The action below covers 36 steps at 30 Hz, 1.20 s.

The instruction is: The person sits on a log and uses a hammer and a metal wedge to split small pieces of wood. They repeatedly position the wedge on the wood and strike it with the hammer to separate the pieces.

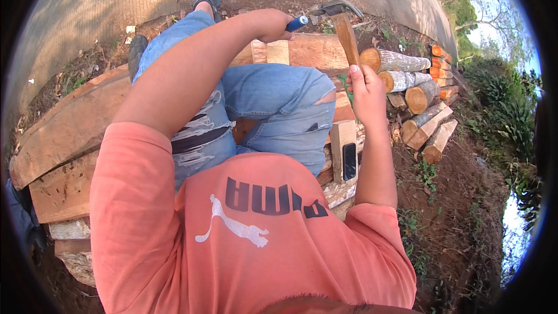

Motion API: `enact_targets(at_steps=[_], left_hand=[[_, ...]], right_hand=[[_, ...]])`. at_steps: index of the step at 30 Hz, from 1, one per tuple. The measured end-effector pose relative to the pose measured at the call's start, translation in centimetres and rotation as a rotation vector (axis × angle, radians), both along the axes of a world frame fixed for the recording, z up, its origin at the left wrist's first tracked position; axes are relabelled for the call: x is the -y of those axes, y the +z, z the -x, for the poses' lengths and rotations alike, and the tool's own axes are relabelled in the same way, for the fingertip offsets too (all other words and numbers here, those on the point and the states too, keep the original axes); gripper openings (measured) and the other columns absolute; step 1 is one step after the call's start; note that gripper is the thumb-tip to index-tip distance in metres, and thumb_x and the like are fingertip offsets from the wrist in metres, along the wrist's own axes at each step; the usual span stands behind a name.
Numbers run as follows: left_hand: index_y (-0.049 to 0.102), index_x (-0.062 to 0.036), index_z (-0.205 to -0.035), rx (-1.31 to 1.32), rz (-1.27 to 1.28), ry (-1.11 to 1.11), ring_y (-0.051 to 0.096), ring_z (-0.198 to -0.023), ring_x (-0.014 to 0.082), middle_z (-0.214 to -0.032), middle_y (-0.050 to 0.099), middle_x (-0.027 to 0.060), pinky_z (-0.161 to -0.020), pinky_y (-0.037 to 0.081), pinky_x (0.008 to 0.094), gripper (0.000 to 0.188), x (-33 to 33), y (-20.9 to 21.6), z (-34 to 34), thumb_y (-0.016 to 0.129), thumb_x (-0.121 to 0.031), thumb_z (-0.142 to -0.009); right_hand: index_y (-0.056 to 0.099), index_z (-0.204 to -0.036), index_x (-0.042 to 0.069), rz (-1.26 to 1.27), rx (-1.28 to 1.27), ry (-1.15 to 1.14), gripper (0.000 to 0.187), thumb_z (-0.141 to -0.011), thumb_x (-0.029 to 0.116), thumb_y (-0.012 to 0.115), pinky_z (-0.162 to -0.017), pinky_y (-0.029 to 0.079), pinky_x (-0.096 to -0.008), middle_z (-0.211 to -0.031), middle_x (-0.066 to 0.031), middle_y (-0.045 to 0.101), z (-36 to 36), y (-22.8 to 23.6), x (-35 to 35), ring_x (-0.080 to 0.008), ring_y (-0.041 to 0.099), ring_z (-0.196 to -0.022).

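Observation:
My left hand (274, 25) is closed around a blue rounded handle (297, 23), whose pale end points to the right. What the handle belongs to is hidden behind my hand and forearm. In my right hand (368, 94) is a claw hammer (347, 39), gripped low on its wooden handle. Its dark metal head is raised, just right of the blue handle's end and apart from it. Beneath my hands lie sawn wooden pieces (317, 52). My jeans-clad legs (276, 96) rest over the wood.
Cut logs (405, 60) are piled at the right, with split pieces (439, 141) nearer. A black phone (349, 161) lies on a wood block beside my right forearm. Large planks (72, 122) lie at the left. Beyond is a paved surface (110, 6).

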<state>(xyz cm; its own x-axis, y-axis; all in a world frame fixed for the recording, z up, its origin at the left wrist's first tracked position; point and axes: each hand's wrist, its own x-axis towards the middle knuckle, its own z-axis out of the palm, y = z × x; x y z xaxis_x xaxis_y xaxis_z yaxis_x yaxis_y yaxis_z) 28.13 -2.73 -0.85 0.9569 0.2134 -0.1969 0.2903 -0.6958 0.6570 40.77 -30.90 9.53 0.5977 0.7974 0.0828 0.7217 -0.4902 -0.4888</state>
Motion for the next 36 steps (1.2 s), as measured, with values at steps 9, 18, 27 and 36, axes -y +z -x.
enact_targets(at_steps=[9,18,27,36], left_hand=[[0.066,-0.0055,-0.127,0.017,-0.03,0.023,0.069,-0.113,0.0389,-0.114,0.074,0.0194,-0.096,0.052,0.0513,0.043,0.1,-0.2,0.2,0.063,-0.043,-0.106],[0.067,-0.0055,-0.126,-0.075,0.031,0.007,0.069,-0.114,0.0393,-0.116,0.074,0.0193,-0.097,0.051,0.051,0.042,-0.4,-0.4,-0.3,0.065,-0.043,-0.105],[0.067,-0.0053,-0.125,-0.084,0.034,0.002,0.069,-0.111,0.0393,-0.112,0.075,0.0188,-0.095,0.051,0.0516,0.043,-0.3,-0.2,-0.2,0.065,-0.044,-0.105],[0.067,-0.0071,-0.128,-0.094,-0.018,-0.03,0.069,-0.116,0.0382,-0.119,0.074,0.0178,-0.098,0.052,0.0515,0.045,-0.3,0.2,0.2,0.065,-0.046,-0.106]], right_hand=[[0.061,-0.11,0.004,0.372,0.396,0.163,0.03,-0.111,0.034,0.058,-0.069,0.053,-0.0437,-0.08,-0.0151,0.069,0.6,-0.1,-0.3,-0.0341,0.069,-0.073],[0.065,-0.107,0.002,0.179,0.308,0.107,0.037,-0.11,0.038,0.057,-0.072,0.05,-0.0528,-0.085,-0.0229,0.07,2.3,0.4,-0.6,-0.0487,0.067,-0.083],[0.054,-0.113,0.0,-0.528,-0.321,0.12,0.037,-0.113,0.037,0.056,-0.067,0.053,-0.0385,-0.075,-0.0077,0.063,2.1,1.0,-1.1,-0.0178,0.063,-0.067],[0.057,-0.102,0.002,-0.288,-0.189,0.054,0.034,-0.116,0.032,0.049,-0.062,0.048,-0.0324,-0.075,-0.0038,0.06,2.6,0.9,-0.3,-0.0136,0.059,-0.067]])
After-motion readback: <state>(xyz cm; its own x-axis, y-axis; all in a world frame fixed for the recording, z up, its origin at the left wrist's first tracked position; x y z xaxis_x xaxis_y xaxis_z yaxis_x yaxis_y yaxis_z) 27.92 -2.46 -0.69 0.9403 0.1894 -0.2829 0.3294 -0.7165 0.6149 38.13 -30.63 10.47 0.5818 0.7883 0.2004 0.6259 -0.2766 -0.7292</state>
